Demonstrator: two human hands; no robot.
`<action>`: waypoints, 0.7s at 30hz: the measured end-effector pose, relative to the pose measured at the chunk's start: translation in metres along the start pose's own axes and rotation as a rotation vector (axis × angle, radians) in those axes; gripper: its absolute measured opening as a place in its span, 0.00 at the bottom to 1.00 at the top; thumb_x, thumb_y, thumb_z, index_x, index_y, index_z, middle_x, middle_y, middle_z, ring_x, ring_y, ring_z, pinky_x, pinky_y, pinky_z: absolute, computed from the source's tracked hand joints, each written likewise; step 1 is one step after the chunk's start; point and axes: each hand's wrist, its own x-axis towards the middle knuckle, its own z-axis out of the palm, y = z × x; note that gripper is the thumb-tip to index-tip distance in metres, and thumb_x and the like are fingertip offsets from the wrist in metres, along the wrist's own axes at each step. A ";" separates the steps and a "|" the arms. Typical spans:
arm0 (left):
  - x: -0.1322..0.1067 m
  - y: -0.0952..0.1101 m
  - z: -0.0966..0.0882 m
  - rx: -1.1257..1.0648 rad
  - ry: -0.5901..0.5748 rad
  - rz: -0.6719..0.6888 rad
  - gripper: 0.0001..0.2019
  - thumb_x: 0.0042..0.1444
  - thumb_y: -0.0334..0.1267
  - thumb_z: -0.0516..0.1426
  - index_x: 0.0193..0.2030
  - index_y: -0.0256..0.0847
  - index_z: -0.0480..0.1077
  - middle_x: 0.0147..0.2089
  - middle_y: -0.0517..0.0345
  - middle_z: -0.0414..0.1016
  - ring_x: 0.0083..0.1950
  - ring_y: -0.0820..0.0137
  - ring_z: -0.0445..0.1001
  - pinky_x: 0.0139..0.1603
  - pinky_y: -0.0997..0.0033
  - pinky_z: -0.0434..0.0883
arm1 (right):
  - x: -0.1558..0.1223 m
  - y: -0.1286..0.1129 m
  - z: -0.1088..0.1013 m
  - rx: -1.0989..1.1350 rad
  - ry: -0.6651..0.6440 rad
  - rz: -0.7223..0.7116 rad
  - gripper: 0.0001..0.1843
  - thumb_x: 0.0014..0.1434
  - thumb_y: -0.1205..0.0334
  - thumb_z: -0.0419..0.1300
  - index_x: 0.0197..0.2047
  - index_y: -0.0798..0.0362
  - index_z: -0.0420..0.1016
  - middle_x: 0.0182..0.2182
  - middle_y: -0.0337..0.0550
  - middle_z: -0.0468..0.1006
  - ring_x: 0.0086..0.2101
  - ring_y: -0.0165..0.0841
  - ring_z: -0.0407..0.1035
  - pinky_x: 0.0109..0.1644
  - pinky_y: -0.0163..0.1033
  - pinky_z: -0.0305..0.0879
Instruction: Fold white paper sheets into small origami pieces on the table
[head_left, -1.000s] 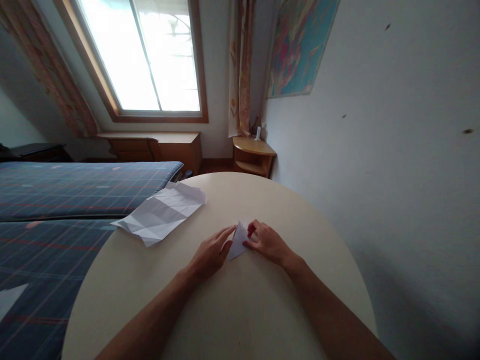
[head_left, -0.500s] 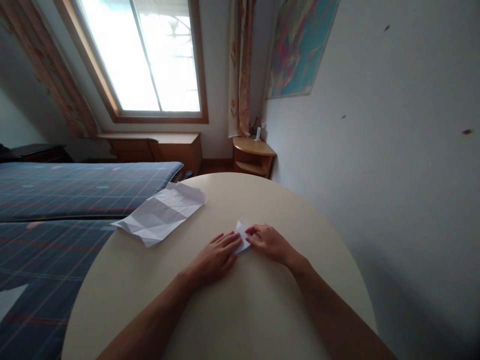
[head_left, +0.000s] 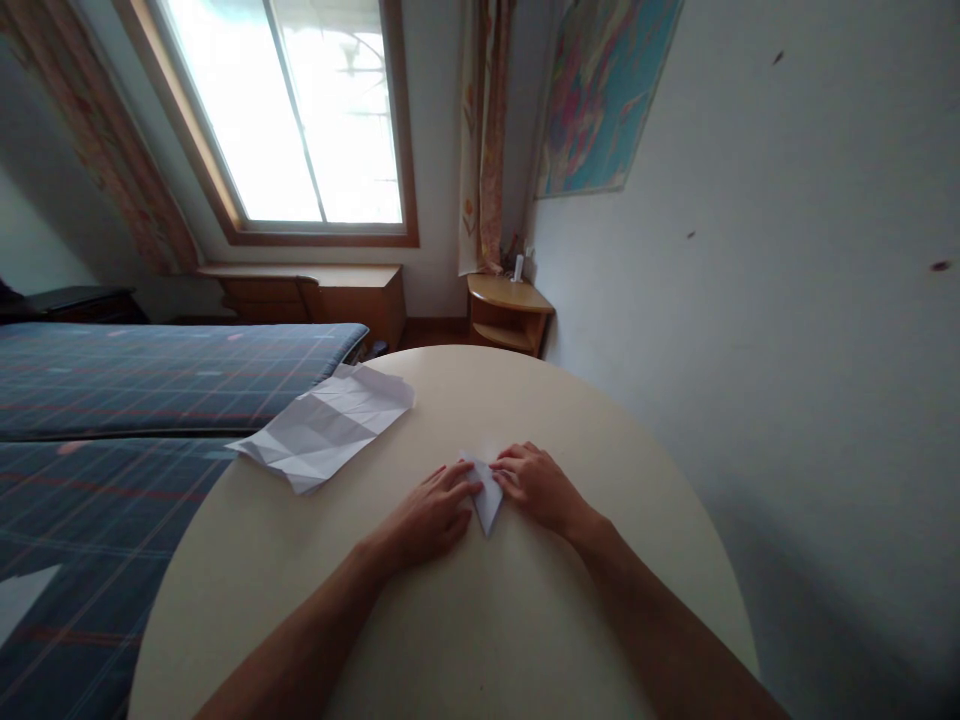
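A small piece of folded white paper (head_left: 487, 505) lies on the round cream table (head_left: 465, 620), one sharp point facing me. My left hand (head_left: 431, 512) holds its left edge, thumb and fingers closed on it near the upper corner. On the opposite side my right hand (head_left: 536, 487) pinches the right edge, fingers curled together. The fingertips cover parts of the paper's upper edges.
A large creased sheet of white paper (head_left: 322, 425) lies at the table's far left, partly past the edge. Plaid mattresses (head_left: 180, 375) border the table on the left. A white wall (head_left: 750, 350) rises on the right; a corner shelf (head_left: 510, 292) stands beyond.
The folded paper has turned, so a sharp point now faces me rather than away. My left hand has gone from lying flat over it to gripping its edge; the right hand stays at the right side.
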 end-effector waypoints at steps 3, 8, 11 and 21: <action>-0.001 -0.004 0.004 0.041 -0.014 -0.029 0.27 0.58 0.29 0.52 0.65 0.49 0.63 0.72 0.51 0.56 0.71 0.60 0.57 0.71 0.52 0.57 | -0.005 -0.019 0.000 -0.068 -0.029 0.046 0.18 0.65 0.51 0.55 0.49 0.52 0.79 0.46 0.50 0.78 0.48 0.42 0.67 0.55 0.46 0.61; 0.000 -0.007 0.005 0.104 -0.009 -0.059 0.28 0.61 0.30 0.51 0.67 0.51 0.59 0.69 0.52 0.61 0.71 0.58 0.56 0.71 0.49 0.56 | -0.012 -0.035 0.006 -0.102 -0.064 0.073 0.34 0.57 0.37 0.60 0.58 0.52 0.72 0.54 0.56 0.74 0.52 0.49 0.65 0.57 0.52 0.59; 0.001 -0.005 0.002 0.138 0.042 -0.069 0.28 0.57 0.29 0.53 0.65 0.49 0.62 0.63 0.51 0.66 0.69 0.58 0.59 0.70 0.52 0.58 | -0.011 -0.026 0.005 -0.058 -0.140 0.008 0.33 0.57 0.46 0.61 0.62 0.51 0.69 0.60 0.53 0.70 0.57 0.48 0.62 0.62 0.53 0.55; 0.001 -0.007 0.006 0.113 -0.068 -0.075 0.26 0.64 0.35 0.48 0.70 0.42 0.55 0.72 0.52 0.56 0.72 0.64 0.54 0.72 0.57 0.55 | -0.008 -0.014 0.017 -0.164 -0.279 0.054 0.33 0.68 0.57 0.42 0.72 0.63 0.48 0.71 0.55 0.45 0.70 0.43 0.35 0.71 0.59 0.27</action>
